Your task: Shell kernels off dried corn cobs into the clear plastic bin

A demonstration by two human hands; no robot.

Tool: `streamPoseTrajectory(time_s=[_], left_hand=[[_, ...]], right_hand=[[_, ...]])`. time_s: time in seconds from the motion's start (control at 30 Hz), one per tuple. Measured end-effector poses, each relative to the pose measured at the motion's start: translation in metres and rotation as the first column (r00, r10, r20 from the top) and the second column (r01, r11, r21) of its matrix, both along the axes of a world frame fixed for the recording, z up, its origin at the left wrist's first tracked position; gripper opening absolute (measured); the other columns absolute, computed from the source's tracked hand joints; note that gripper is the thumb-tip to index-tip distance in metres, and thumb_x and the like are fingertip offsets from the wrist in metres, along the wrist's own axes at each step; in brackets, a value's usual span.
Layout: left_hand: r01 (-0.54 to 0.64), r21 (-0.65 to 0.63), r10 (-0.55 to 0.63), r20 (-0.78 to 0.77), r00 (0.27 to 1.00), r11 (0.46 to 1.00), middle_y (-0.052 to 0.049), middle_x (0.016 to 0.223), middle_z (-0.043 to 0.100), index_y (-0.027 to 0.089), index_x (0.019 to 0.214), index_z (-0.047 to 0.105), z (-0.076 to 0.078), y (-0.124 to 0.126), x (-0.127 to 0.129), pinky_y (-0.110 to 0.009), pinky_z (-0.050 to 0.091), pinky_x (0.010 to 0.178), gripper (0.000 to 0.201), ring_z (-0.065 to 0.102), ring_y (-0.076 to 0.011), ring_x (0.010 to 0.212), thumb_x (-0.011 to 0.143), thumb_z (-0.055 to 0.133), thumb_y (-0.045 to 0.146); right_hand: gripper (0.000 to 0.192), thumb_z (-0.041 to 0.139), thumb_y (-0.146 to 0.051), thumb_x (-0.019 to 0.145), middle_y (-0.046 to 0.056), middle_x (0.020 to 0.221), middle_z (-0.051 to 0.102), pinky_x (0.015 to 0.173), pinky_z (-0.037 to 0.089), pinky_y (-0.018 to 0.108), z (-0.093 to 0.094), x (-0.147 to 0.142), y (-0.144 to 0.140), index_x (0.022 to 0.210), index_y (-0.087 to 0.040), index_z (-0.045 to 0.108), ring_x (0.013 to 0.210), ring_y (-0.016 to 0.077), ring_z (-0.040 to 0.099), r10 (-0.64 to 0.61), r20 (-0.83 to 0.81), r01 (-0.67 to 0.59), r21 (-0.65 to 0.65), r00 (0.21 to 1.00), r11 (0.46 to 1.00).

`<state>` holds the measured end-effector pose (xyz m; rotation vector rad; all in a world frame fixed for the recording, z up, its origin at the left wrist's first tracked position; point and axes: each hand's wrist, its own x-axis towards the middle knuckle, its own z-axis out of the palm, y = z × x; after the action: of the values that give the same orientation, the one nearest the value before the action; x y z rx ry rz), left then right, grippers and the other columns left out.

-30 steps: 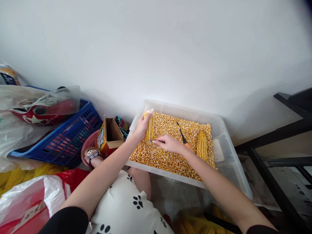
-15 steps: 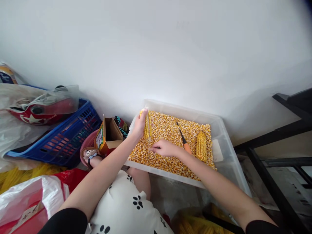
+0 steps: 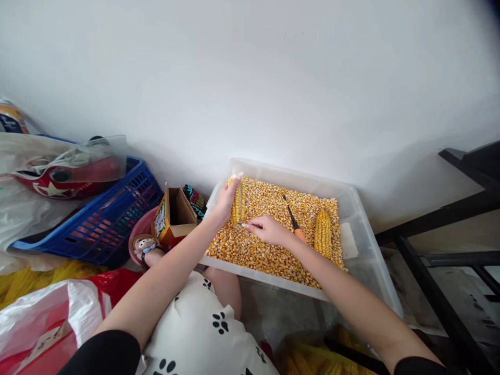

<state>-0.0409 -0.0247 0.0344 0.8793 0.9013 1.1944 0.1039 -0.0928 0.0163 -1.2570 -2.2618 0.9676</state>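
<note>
My left hand (image 3: 225,200) is closed around an upright ear of corn (image 3: 238,205), whose yellow kernels are parted by a bare strip down one side. Close to the ear's lower end, my right hand (image 3: 269,230) is pinched; something thin and dark shows at its fingers, too small to name. Both hands are over a clear plastic bin (image 3: 369,250) holding loose corn kernels (image 3: 253,255). On the kernels lie a second whole ear (image 3: 322,234) and, to its left, a tool with a dark shaft and orange handle (image 3: 299,234), its handle partly behind my right forearm.
Left of the bin stand an open cardboard box (image 3: 177,211) and a pink tub (image 3: 136,232). Farther left is a blue basket (image 3: 101,224) with bagged things on top. A black metal frame (image 3: 425,276) rises at right, and a white wall (image 3: 250,83) backs the bin.
My right hand has moved up, bringing its fingertips to the lower end of the ear. The left hand and its ear have shifted slightly to the right.
</note>
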Motion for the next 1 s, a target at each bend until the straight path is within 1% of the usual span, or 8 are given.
streamPoseTrajectory(time_s=[0.13, 0.33, 0.43, 0.5, 0.53, 0.6, 0.8, 1.0], left_hand=[[0.017, 0.008, -0.017, 0.014, 1.0, 1.0, -0.003, 0.063, 0.062, 0.017, 0.089, 0.06, -0.006, -0.001, 0.002, -0.03, 0.052, 0.054, 0.039, 0.063, -0.0186, 0.06, 0.075, 0.058, 0.053], [-0.004, -0.013, 0.004, -0.035, 0.999, 1.0, -0.003, 0.064, 0.062, 0.018, 0.091, 0.059, -0.008, -0.003, 0.003, -0.03, 0.051, 0.053, 0.04, 0.063, -0.0188, 0.058, 0.073, 0.061, 0.053], [-0.061, -0.041, 0.061, -0.017, 0.998, 0.997, -0.002, 0.06, 0.059, 0.018, 0.088, 0.058, -0.004, -0.001, 0.001, -0.03, 0.051, 0.053, 0.04, 0.062, -0.0182, 0.057, 0.076, 0.056, 0.055], [-0.105, -0.046, 0.105, -0.003, 0.994, 0.993, -0.001, 0.058, 0.058, 0.018, 0.087, 0.057, -0.001, 0.002, 0.0, -0.029, 0.051, 0.053, 0.039, 0.06, -0.017, 0.054, 0.077, 0.054, 0.055], [-0.111, -0.038, 0.111, 0.004, 0.994, 0.993, -0.001, 0.058, 0.058, 0.018, 0.087, 0.057, 0.0, 0.002, -0.001, -0.028, 0.051, 0.052, 0.038, 0.06, -0.0164, 0.054, 0.076, 0.055, 0.055], [-0.11, -0.026, 0.11, 0.029, 0.993, 0.994, 0.0, 0.058, 0.058, 0.019, 0.087, 0.057, 0.001, 0.003, -0.001, -0.027, 0.05, 0.052, 0.036, 0.059, -0.0152, 0.052, 0.076, 0.057, 0.053], [-0.08, -0.111, 0.091, 0.098, 0.991, 0.991, -0.001, 0.058, 0.06, 0.019, 0.087, 0.06, 0.002, 0.006, 0.0, -0.027, 0.049, 0.051, 0.034, 0.057, -0.0142, 0.048, 0.076, 0.058, 0.051], [-0.064, -0.132, 0.076, 0.084, 0.994, 0.989, -0.001, 0.061, 0.062, 0.02, 0.089, 0.06, -0.003, 0.008, -0.001, -0.029, 0.051, 0.054, 0.035, 0.061, -0.0171, 0.053, 0.073, 0.06, 0.051]], right_hand=[[0.036, 0.043, -0.036, 0.089, -0.003, 0.054, 0.046, 0.053, 0.027, 0.022, -0.002, 0.002, 0.002, 0.063, -0.015, 0.055, 0.052, 0.0092, 0.04, 0.056, 0.023, -0.056, -0.032, 0.998, 0.998], [0.035, 0.043, -0.032, 0.089, -0.002, 0.055, 0.05, 0.053, 0.027, 0.021, -0.002, -0.001, -0.002, 0.061, -0.015, 0.054, 0.052, 0.0086, 0.042, 0.133, 0.145, -0.139, 0.032, 0.98, 0.99], [0.033, 0.049, -0.033, 0.086, 0.0, 0.052, 0.053, 0.049, 0.024, 0.023, -0.009, -0.008, -0.009, 0.061, -0.015, 0.059, 0.046, 0.0084, 0.037, 0.279, 0.325, -0.283, -0.036, 0.904, 0.958], [0.027, 0.052, -0.03, 0.083, 0.0, 0.053, 0.056, 0.048, 0.022, 0.024, -0.011, -0.012, -0.011, 0.064, -0.015, 0.063, 0.045, 0.0088, 0.034, 0.35, 0.39, -0.362, -0.044, 0.852, 0.931], [0.026, 0.051, -0.029, 0.085, 0.001, 0.056, 0.058, 0.049, 0.023, 0.024, -0.011, -0.013, -0.011, 0.067, -0.016, 0.065, 0.047, 0.0089, 0.035, 0.331, 0.38, -0.349, -0.023, 0.864, 0.937], [0.031, 0.047, -0.03, 0.087, 0.002, 0.058, 0.059, 0.051, 0.024, 0.023, -0.007, -0.011, -0.009, 0.066, -0.015, 0.064, 0.049, 0.009, 0.039, 0.223, 0.315, -0.248, 0.039, 0.923, 0.968], [0.036, 0.042, -0.035, 0.091, -0.001, 0.056, 0.053, 0.055, 0.027, 0.022, 0.011, 0.002, -0.005, 0.065, -0.015, 0.058, 0.053, 0.0088, 0.042, 0.088, 0.1, -0.095, 0.064, 0.991, 0.993], [0.035, 0.043, -0.033, 0.09, -0.001, 0.055, 0.051, 0.055, 0.026, 0.023, 0.012, 0.005, -0.003, 0.063, -0.015, 0.057, 0.052, 0.0089, 0.042, 0.042, 0.142, -0.054, 0.084, 0.989, 0.995]])
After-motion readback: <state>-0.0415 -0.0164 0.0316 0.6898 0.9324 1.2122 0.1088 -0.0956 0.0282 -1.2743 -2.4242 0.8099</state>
